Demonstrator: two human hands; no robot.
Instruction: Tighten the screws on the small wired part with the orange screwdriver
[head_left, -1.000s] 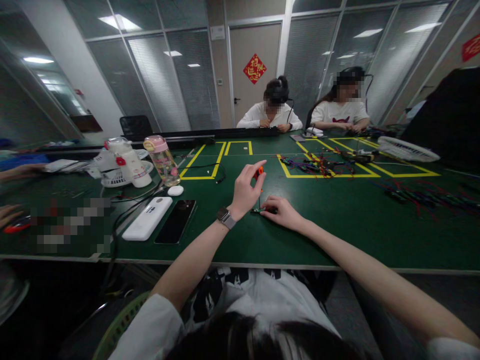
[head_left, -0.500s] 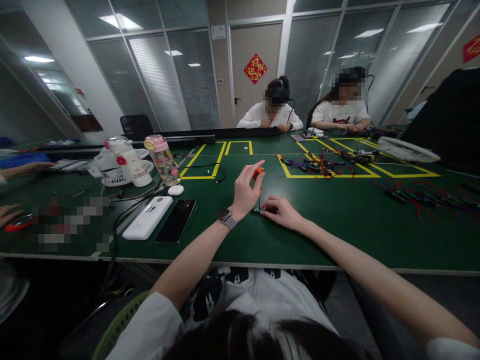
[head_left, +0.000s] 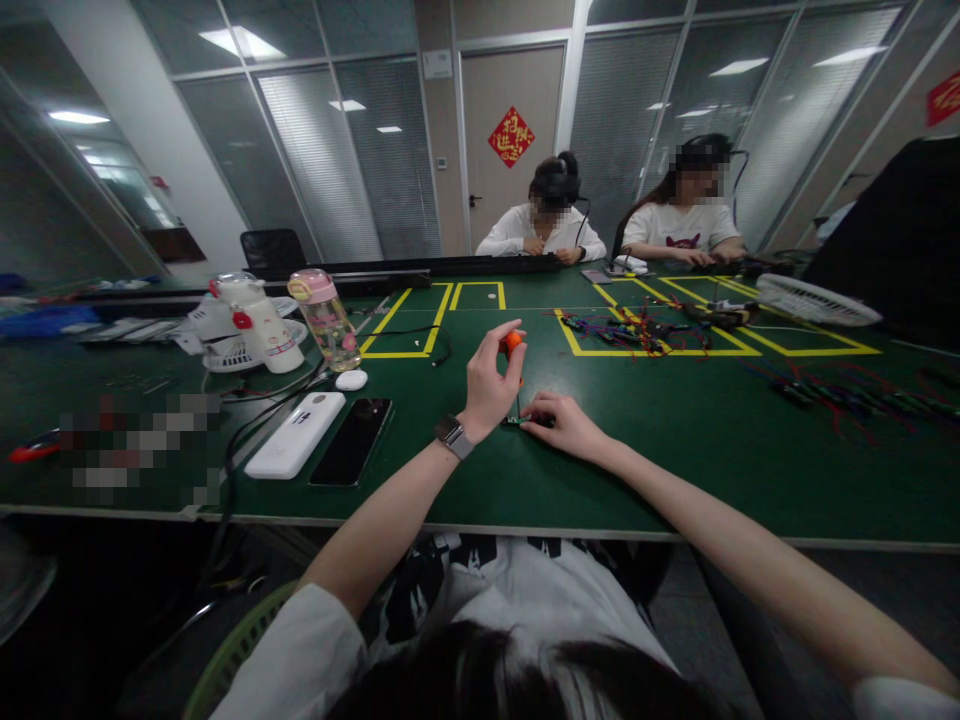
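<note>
My left hand (head_left: 491, 378) is closed around the orange handle of a screwdriver (head_left: 514, 341). Its thin dark shaft points down, nearly upright, to a small green circuit board (head_left: 513, 421) on the table. The fingers of my right hand (head_left: 562, 425) pinch the board's right side and rest low against the tabletop. Something dark lies under those fingers, mostly hidden. Whether the tip sits in a screw is too small to tell.
On the green table (head_left: 450, 480), left of my arm, lie a black phone (head_left: 352, 442), a white power bank (head_left: 295, 435) and a white earbud case (head_left: 351, 380). Bottles (head_left: 326, 320) stand behind. Wired boards (head_left: 645, 330) lie to the right. Two people sit opposite.
My left fingers have shifted slightly on the screwdriver's handle, so more orange shows. My right hand and the circuit board stay in place. Another person's hands have left the far left.
</note>
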